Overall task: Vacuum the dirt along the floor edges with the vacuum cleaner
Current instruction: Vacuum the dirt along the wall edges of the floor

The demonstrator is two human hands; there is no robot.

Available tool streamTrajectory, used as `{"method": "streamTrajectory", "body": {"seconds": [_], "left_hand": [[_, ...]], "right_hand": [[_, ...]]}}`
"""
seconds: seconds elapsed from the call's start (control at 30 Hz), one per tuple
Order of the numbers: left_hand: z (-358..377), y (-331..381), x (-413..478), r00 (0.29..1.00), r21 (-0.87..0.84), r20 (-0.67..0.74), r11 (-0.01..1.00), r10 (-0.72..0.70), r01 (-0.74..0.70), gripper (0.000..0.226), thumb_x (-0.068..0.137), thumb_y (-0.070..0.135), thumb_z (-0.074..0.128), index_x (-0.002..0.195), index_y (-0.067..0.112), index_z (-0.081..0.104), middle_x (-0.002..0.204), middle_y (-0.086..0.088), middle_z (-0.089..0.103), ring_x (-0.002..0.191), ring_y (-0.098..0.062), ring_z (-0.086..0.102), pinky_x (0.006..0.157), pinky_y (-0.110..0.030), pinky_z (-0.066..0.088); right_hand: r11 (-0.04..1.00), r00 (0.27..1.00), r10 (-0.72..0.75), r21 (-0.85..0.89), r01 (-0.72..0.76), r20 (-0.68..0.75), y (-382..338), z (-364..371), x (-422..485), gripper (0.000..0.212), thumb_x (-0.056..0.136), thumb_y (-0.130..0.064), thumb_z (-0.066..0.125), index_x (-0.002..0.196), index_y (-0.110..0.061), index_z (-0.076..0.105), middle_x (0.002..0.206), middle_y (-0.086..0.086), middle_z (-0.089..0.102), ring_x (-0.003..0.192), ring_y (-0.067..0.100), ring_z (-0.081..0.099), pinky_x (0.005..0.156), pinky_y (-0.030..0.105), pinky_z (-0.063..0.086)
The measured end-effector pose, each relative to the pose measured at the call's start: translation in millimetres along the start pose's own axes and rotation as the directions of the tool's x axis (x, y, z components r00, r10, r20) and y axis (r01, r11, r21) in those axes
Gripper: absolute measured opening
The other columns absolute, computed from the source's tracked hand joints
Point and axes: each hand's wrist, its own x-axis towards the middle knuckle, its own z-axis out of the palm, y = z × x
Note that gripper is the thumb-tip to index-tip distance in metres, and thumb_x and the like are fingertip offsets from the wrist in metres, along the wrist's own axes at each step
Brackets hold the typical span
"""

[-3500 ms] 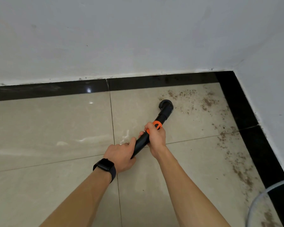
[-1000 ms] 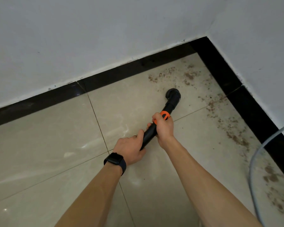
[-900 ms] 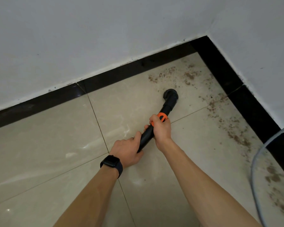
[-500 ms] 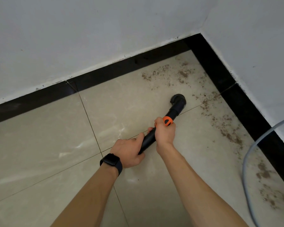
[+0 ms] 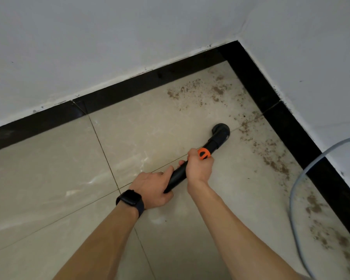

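Note:
A black vacuum wand with an orange ring points toward the room corner, its round nozzle down on the beige tile. My right hand grips the wand just behind the orange ring. My left hand, with a black watch on the wrist, grips the wand's lower end. Brown dirt lies in a band along the right-hand skirting, just right of the nozzle. More dirt is scattered near the far wall by the corner.
Black skirting runs along the foot of both white walls and meets in the corner. A grey hose curves down the right side over the dirty strip. Glossy beige tiles spread to the left.
The nozzle has slid right, off the tile by the far wall and up to the dirt band along the right skirting. The view has swung toward the corner. Both hands kept their grip.

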Motion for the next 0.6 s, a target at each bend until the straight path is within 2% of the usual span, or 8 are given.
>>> {"method": "streamTrajectory", "body": {"seconds": [0.13,0.2,0.3,0.43,0.5,0.6], "left_hand": [[2.9,-31.9,-40.3,0.997,0.029,0.048,0.998,-0.056,0.054,0.042,0.089,0.051,0.050,0.118,0.026,0.033,0.091,0.003,0.063,0.068,-0.022,0.052,0.064,-0.032,0.042],[6.6,-45.0,-58.9,0.996,0.045,0.053,0.997,-0.069,0.067,0.042,0.088,0.052,0.050,0.118,0.027,0.034,0.094,0.003,0.064,0.073,-0.024,0.060,0.063,-0.031,0.040],[13.1,-57.5,-81.7,0.995,0.063,0.050,0.995,-0.085,0.082,0.042,0.087,0.055,0.048,0.118,0.029,0.034,0.095,0.005,0.064,0.080,-0.024,0.064,0.063,-0.031,0.038],[17.9,-59.0,-92.3,0.997,0.064,0.069,0.997,-0.041,0.036,0.040,0.087,0.055,0.050,0.114,0.031,0.031,0.097,0.006,0.063,0.079,-0.024,0.064,0.064,-0.032,0.045],[19.1,-51.6,-87.3,0.998,0.069,0.062,0.998,0.003,-0.007,0.041,0.086,0.054,0.051,0.114,0.031,0.031,0.097,0.005,0.063,0.076,-0.025,0.064,0.063,-0.032,0.044],[18.7,-31.8,-71.5,0.996,0.077,0.055,0.995,0.063,-0.067,0.041,0.086,0.051,0.052,0.116,0.030,0.032,0.098,0.003,0.063,0.077,-0.027,0.063,0.062,-0.031,0.038]], "right_hand": [[0.999,0.998,0.035,-0.010,-0.034,0.058,27.2,20.8,-35.6,0.030,0.098,-0.020,0.059,0.122,-0.012,0.043,0.082,0.007,0.071,0.051,0.008,0.067,0.048,0.018,0.049],[0.999,0.996,0.046,-0.012,-0.045,0.077,39.9,30.0,-52.0,0.031,0.099,-0.021,0.058,0.122,-0.012,0.041,0.081,0.007,0.072,0.055,0.009,0.069,0.048,0.018,0.049],[0.998,0.995,0.065,-0.021,-0.063,0.078,56.2,35.2,-73.7,0.030,0.100,-0.020,0.058,0.121,-0.012,0.039,0.071,0.000,0.069,0.069,0.018,0.074,0.061,0.026,0.057],[0.995,0.993,0.096,-0.011,-0.095,0.067,65.1,22.8,-86.4,0.030,0.100,-0.020,0.056,0.123,-0.013,0.037,0.087,0.012,0.076,0.061,0.009,0.071,0.046,0.013,0.047],[0.995,0.995,0.095,-0.006,-0.095,0.020,64.3,12.1,-83.3,0.031,0.100,-0.022,0.057,0.123,-0.012,0.038,0.084,0.010,0.075,0.062,0.010,0.071,0.050,0.016,0.049],[0.995,0.993,0.098,0.030,-0.097,-0.061,58.2,-5.8,-74.7,0.035,0.099,-0.022,0.059,0.125,-0.009,0.041,0.071,0.001,0.069,0.070,0.018,0.074,0.072,0.033,0.060]]}}
